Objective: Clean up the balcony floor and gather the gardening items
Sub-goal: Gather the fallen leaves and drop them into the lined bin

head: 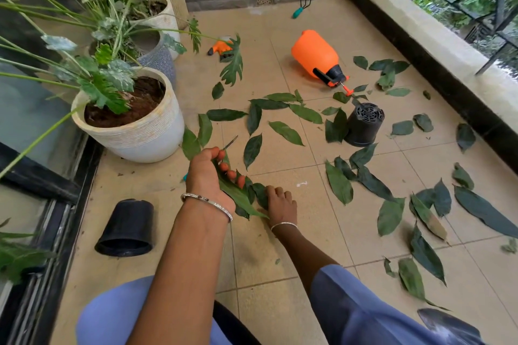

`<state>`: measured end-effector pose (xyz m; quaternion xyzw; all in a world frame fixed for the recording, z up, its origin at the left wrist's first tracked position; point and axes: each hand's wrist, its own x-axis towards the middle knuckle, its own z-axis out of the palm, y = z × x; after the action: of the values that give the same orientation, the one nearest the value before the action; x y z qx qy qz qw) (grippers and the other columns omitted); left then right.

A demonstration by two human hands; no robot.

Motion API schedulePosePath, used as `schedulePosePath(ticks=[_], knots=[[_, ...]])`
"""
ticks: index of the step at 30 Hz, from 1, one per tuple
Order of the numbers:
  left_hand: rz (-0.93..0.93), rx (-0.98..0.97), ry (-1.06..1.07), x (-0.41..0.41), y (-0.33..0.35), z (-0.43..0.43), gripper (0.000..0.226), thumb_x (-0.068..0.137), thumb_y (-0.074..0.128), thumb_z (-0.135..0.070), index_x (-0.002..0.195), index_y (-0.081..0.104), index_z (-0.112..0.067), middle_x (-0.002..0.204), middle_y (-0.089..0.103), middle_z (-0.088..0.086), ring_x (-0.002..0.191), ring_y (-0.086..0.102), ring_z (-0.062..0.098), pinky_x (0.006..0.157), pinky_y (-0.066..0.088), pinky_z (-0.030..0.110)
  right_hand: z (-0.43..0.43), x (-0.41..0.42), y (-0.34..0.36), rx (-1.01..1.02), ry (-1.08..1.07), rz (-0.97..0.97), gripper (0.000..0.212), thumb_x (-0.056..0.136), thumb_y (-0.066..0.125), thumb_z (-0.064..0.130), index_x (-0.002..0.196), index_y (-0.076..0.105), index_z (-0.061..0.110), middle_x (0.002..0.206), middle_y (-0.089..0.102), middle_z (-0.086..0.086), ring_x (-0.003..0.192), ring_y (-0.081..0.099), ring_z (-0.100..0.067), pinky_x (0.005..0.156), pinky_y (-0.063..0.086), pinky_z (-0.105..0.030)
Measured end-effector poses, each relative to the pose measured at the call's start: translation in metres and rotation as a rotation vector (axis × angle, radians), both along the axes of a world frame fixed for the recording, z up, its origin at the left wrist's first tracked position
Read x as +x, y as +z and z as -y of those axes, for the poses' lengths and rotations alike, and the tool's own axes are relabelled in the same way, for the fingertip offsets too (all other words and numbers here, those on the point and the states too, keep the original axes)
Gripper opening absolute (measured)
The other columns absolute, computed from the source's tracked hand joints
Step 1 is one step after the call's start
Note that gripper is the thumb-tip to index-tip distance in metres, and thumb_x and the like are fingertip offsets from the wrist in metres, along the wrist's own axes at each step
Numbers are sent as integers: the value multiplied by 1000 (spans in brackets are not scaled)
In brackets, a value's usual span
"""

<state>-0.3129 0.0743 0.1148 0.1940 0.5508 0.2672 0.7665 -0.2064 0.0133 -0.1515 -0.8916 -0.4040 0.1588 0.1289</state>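
Your left hand [208,173] is clenched round a bunch of leaves [238,196], thumb on top and fingers wrapped over the front, held low just right of the big white planter [134,131]; your right hand [280,203] is down on the tile floor [280,157] right beside it, fingers bent onto the near end of that bunch, though honestly I can't tell if it's actually pinching a leaf or just resting there; something thin sticks out past your left thumb, too blurry to call; loads of loose leaves [286,131] are spread across the tiles, mostly through the middle and off to the right, a few trailing near your right knee; the orange sprayer [315,54] lies on its side further out, nozzle pointing towards you; a black pot [364,126] sits upside down among the leaves just near of it; another black pot [126,228] is tipped on its side near left, by the door track, well apart from the first; an orange glove [220,47] lies far left next to the planters, partly behind a hanging leaf; the little rake [298,10] with the teal handle is way over at the far wall.
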Motion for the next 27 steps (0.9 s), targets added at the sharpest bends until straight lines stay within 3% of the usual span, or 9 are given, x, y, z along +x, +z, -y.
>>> schedulePosePath(ticks=[8,10,12,14,17,20,23,25,27], knots=[[6,3,-58,4,2,7,22,94,53,-27,73,52,-19,60,42,-3,46,37,13,56,39,27,6,-2,-3,191,-227,-105,18,95,55,17,103,70,10,100,66,-10,96,60,-27,76,48,-31],[16,-7,-92,7,2,9,23,93,56,-30,73,53,-19,60,43,-3,48,37,13,57,38,28,17,-4,24,394,-536,-279,14,91,64,19,99,73,12,94,71,-6,84,62,-19,75,48,-24],[38,-2,-111,10,0,10,24,92,59,-34,74,53,-20,61,43,-3,50,38,13,57,38,27,29,-5,64,669,-843,-413,7,86,72,18,92,74,14,86,72,-3,76,63,-16,78,55,-30],[45,27,-132,14,-1,11,25,89,65,-39,77,54,-21,61,43,-4,49,37,12,55,38,26,43,-11,110,968,-940,-531,6,83,76,14,89,74,16,79,72,-2,72,65,-18,73,59,-32],[-2,102,-273,22,-2,15,40,78,74,-53,92,59,-19,62,43,-4,48,37,11,53,38,26,54,-27,175,1210,-709,-562,11,83,76,10,94,76,12,79,71,-3,68,60,-13,64,55,-23],[21,118,-428,31,-1,27,59,66,82,-55,104,67,-13,74,57,2,59,55,14,64,55,31,52,-45,207,1155,-433,-446,13,82,75,12,95,77,16,80,70,4,69,61,-13,61,53,-27],[-56,193,-407,35,-8,27,32,73,80,-45,80,67,-17,74,55,1,58,53,15,48,50,26,54,-56,214,1021,-206,-394,17,80,70,17,94,77,23,77,67,6,70,58,-11,63,50,-34],[-100,192,-282,37,-16,20,30,88,69,-39,70,56,-19,70,54,-1,52,47,12,45,44,23,63,-53,212,1009,-175,-487,17,84,66,23,95,78,21,81,70,6,77,61,-11,65,51,-29],[-79,130,-166,39,-20,14,32,98,57,-37,72,51,-18,66,55,-1,52,49,11,50,44,26,74,-35,193,1060,-358,-612,22,87,57,25,89,77,16,86,73,6,81,65,-12,66,52,-24]])
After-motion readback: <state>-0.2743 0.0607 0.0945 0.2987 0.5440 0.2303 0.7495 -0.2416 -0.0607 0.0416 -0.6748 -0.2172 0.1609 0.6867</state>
